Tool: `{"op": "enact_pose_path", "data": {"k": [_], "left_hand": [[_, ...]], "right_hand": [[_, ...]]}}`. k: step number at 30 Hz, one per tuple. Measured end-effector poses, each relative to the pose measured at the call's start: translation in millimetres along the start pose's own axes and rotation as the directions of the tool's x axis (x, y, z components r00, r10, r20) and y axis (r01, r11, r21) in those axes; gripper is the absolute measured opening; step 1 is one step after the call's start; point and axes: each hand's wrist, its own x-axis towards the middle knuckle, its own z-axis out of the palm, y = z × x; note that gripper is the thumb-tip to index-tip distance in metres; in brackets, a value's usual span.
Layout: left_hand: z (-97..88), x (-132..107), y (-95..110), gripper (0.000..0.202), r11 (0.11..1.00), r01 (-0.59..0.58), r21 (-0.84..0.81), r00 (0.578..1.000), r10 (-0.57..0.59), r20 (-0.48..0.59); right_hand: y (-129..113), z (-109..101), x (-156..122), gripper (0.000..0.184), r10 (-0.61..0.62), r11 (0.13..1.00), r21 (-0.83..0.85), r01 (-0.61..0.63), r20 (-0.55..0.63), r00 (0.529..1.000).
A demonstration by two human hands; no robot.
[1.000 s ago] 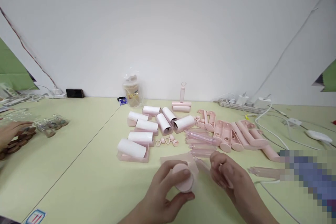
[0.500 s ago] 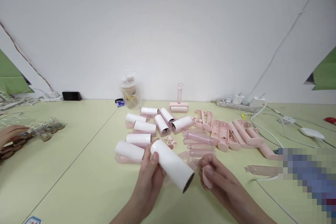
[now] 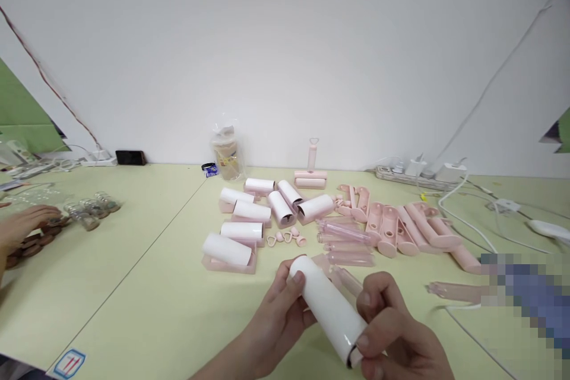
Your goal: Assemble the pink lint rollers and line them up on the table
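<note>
Far L, another person's hand (image 3: 33, 222) is on a bunch of brown round pcs (image 3: 35, 243); can't tell if it grips one. A no. 11 sticker (image 3: 70, 363) is on the tbl (image 3: 146, 303), down near the front. Small clear jars (image 3: 89, 214) lie right by the brown pcs. A black phone (image 3: 130, 157) is at the back by the wall. Next is a little blue packet (image 3: 210, 171), then a cup in a clear bag (image 3: 228, 160).

In the mid, 8 white rolls (image 3: 241, 230) lie on their sides in see-thru pink cases. Small pink heart rings (image 3: 287, 238) & caps are next to them. The L hand (image 3: 285, 297) is closed round the top end of 1 more white roll (image 3: 329, 306). That roll is up off the tbl, tilted, w/ its open end down to the R. Behind it, a pink lint roller (image 3: 310, 175) stands w/ its handle up. See-thru pink tubes (image 3: 345, 234) lie in a pile.

The R hand (image 3: 396, 332) pinches a pale pink pc (image 3: 355, 357) at the roll's open end. Fingers hide most of it, so can't tell if it's in. Past that are pink roller covers (image 3: 387, 234), & a power strip (image 3: 407, 179) w/ plugs at the back.
</note>
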Motion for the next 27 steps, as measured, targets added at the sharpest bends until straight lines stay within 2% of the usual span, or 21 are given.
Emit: {"op": "enact_pose_path", "data": {"k": [4,9,14,27], "left_hand": [[-1.2,0.5,-1.9,0.015,1.0,-0.012,-0.019,1.0,0.012,0.012],[1.4,-1.3,-2.2,0.016,0.999,0.002,-0.032,1.0,-0.002,0.001],[4.2,-2.5,-1.9,0.015,1.0,-0.02,-0.013,1.0,0.02,-0.015],[3.8,-1.0,-2.8,0.01,0.998,-0.033,-0.06,0.999,0.031,-0.043]], "right_hand": [[0.4,3.2,-0.2,0.008,-0.059,0.998,-0.03,0.059,0.023,0.998],[3.8,3.3,-1.1,0.035,-0.223,0.96,-0.155,0.234,0.083,0.971],[6.5,1.7,-3.0,0.035,-0.314,0.895,-0.294,0.334,0.116,0.942],[5.4,-0.1,-2.9,0.034,-0.234,0.907,-0.331,0.26,0.117,0.965]]}}
